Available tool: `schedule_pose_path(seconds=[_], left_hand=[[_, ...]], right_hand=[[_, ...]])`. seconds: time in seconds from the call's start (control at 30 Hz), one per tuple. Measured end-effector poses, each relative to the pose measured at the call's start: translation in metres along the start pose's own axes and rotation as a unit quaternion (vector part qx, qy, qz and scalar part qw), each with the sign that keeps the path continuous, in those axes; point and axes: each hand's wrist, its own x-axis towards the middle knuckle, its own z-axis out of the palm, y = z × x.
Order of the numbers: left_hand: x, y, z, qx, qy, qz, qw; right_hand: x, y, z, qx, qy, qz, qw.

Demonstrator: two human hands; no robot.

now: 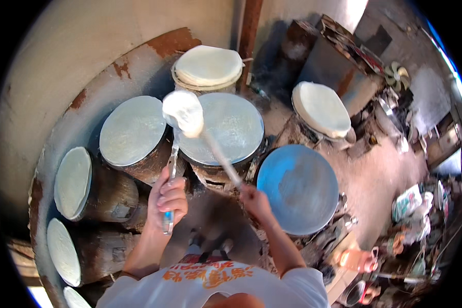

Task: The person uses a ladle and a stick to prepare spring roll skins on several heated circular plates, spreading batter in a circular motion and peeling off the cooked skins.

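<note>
My left hand [172, 197] is closed around a metal-handled tool [174, 156] with a blue grip end, pointing away from me. My right hand [255, 203] grips a pale stick [222, 158] slanting up to the left. Both lead to a rounded head coated in white batter [184, 112], slightly blurred; which tool bears it I cannot tell. Beneath it, a pale round sheet covers the middle griddle [231, 126]. Beside my right hand stands a bare blue-grey griddle [299, 190]. Left of the middle one is another coated griddle [133, 131].
More coated griddles [73, 183] on drum-like stoves curve round my left, beside a low wall [56, 133]. Stacks of thin round flatbreads stand at the back [208, 65] and right [322, 110]. Metal clutter, a fan [397, 76] and a pinkish jug [358, 260] lie right.
</note>
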Motion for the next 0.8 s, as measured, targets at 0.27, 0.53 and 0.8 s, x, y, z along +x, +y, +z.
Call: schedule_pose_path(seconds=[0.27,0.53,0.8], left_hand=[[0.003,-0.008,0.011,0.020,0.039,0.057,0.997],[-0.027,-0.109,-0.032,0.563,0.035,0.066,0.823],[0.089,-0.192,-0.136,-0.024,0.172,-0.389,0.905]], right_hand=[[-0.007,0.005,0.020,-0.089,0.009,0.027,0.996],[-0.145,0.018,-0.028,0.082,0.054,0.046,0.994],[-0.249,0.077,-0.143,0.349,0.442,0.189,0.804]])
